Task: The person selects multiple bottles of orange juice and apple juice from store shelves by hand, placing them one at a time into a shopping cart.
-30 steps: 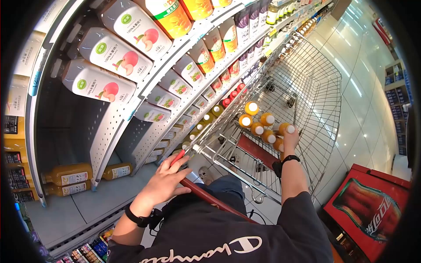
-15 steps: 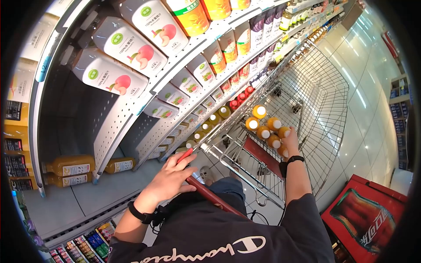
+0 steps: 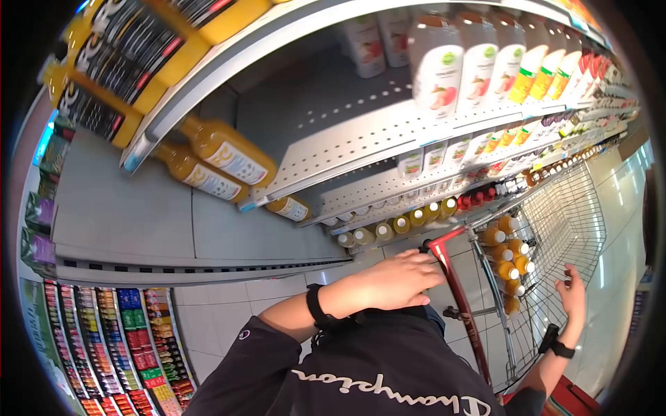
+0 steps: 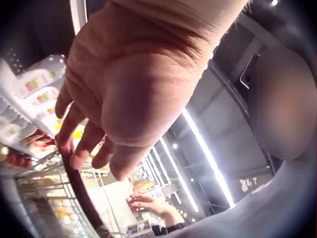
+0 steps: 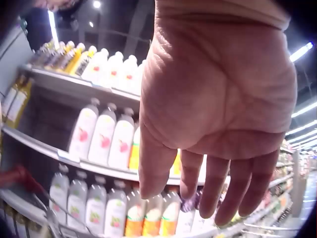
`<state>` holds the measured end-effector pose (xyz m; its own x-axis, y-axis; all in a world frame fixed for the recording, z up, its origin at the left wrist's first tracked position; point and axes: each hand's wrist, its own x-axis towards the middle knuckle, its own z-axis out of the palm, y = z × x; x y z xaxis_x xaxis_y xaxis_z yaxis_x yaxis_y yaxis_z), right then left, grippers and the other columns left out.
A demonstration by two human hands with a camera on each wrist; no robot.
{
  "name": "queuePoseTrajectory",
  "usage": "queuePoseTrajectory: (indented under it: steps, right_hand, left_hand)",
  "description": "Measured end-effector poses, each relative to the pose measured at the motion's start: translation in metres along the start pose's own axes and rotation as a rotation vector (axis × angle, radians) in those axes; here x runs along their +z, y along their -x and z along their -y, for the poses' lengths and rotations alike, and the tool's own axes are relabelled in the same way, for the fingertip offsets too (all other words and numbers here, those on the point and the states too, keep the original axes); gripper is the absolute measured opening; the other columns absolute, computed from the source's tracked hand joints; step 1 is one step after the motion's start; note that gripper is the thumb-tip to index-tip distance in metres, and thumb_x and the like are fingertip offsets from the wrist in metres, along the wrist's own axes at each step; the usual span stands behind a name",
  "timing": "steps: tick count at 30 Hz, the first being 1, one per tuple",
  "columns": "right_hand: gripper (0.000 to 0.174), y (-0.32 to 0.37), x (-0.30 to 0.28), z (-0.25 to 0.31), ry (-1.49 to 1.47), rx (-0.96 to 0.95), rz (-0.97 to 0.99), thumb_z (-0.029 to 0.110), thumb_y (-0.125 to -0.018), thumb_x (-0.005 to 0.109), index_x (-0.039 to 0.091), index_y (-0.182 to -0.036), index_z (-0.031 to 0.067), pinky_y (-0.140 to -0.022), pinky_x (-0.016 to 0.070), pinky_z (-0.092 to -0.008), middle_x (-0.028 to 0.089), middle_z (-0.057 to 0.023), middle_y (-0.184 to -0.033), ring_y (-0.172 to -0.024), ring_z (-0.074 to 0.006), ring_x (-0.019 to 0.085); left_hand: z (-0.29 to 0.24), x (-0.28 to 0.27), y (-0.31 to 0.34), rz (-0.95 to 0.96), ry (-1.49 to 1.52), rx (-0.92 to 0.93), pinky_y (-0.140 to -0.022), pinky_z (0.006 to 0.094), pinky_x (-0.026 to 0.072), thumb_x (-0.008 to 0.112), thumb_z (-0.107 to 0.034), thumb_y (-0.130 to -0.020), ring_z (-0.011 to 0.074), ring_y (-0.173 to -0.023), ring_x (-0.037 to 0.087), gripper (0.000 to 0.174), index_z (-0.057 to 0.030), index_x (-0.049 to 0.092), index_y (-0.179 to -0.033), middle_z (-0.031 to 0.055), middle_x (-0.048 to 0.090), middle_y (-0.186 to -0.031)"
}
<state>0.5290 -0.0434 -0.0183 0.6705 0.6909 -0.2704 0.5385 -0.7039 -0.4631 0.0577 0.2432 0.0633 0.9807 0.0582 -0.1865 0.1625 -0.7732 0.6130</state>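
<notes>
My left hand is beside the red handle of a shopping cart. Its fingers are loosely extended, with the fingertips right at the handle, and they do not wrap round it; the left wrist view shows the palm bare. Over the cart's far side my right hand is raised with fingers spread, holding nothing; the right wrist view shows its palm empty. Several orange juice bottles with white caps stand grouped in the wire cart, just behind the handle.
Two large orange juice bottles lie on the lower shelf at left, with another past the divider. Peach juice bottles line the shelf above. A rack of small colourful packs is at lower left. Tiled floor shows between rack and cart.
My right hand has let go of a juice bottle in the cart and moved away from the group. The head view has swung left toward the lower shelf. My left hand remains by the handle.
</notes>
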Motion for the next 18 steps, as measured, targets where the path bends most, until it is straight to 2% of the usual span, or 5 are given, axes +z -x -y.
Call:
queuePoseTrajectory:
  steps: [3, 4, 7, 13, 18]
  right_hand:
    - [0.054, 0.078, -0.047, 0.140, 0.020, -0.108, -0.040, 0.005, -0.086, 0.070, 0.057, -0.138, 0.0058, -0.084, 0.0521, -0.0365, 0.067, -0.0136, -0.122, -0.102, -0.0232, 0.063]
    - [0.053, 0.100, -0.055, 0.181, 0.004, -0.154, -0.046, 0.004, -0.085, 0.070, 0.058, -0.137, 0.0049, -0.085, 0.0512, -0.0362, 0.067, -0.0132, -0.123, -0.104, -0.0236, 0.063]
    - [0.052, 0.149, -0.050, 0.282, 0.023, -0.403, -0.064, 0.004, -0.082, 0.071, 0.060, -0.132, 0.0027, -0.089, 0.0491, -0.0362, 0.067, -0.0129, -0.122, -0.108, -0.0253, 0.063]
    - [0.047, 0.192, 0.014, 0.458, -0.053, -0.932, 0.009, 0.004, -0.078, 0.075, 0.063, -0.124, 0.0001, -0.097, 0.0489, -0.0377, 0.068, -0.0173, -0.120, -0.113, -0.0326, 0.065]
    - [0.052, 0.159, 0.094, 0.588, -0.488, -1.068, 0.042, 0.019, -0.088, 0.077, 0.060, -0.134, 0.0020, -0.103, 0.0475, -0.0366, 0.066, -0.0152, -0.130, -0.123, -0.0277, 0.062]
  left_hand:
    - [0.009, -0.003, 0.064, -0.128, 0.255, -0.057, -0.107, 0.0475, 0.0448, 0.070, -0.025, -0.092, 0.0355, -0.125, 0.057, 0.043, -0.0059, 0.060, -0.130, 0.0134, 0.067, -0.123]
    - [0.012, -0.006, 0.085, -0.163, 0.202, -0.060, -0.103, 0.0454, 0.0473, 0.068, -0.024, -0.094, 0.0352, -0.119, 0.061, 0.042, -0.0053, 0.059, -0.130, 0.0138, 0.068, -0.121]
    - [0.023, 0.000, 0.147, -0.237, 0.148, -0.145, -0.104, 0.0455, 0.0465, 0.067, -0.024, -0.095, 0.0349, -0.121, 0.059, 0.042, -0.0054, 0.059, -0.131, 0.0142, 0.067, -0.124]
    - [0.028, 0.012, 0.240, -0.359, 0.167, -0.197, -0.104, 0.0447, 0.0472, 0.065, -0.027, -0.097, 0.0348, -0.122, 0.059, 0.046, -0.0072, 0.057, -0.137, 0.0146, 0.065, -0.129]
    - [0.015, 0.023, 0.290, -0.476, 0.116, -0.229, -0.101, 0.0436, 0.0492, 0.065, -0.026, -0.097, 0.0347, -0.119, 0.061, 0.043, -0.0064, 0.059, -0.135, 0.0150, 0.066, -0.128]
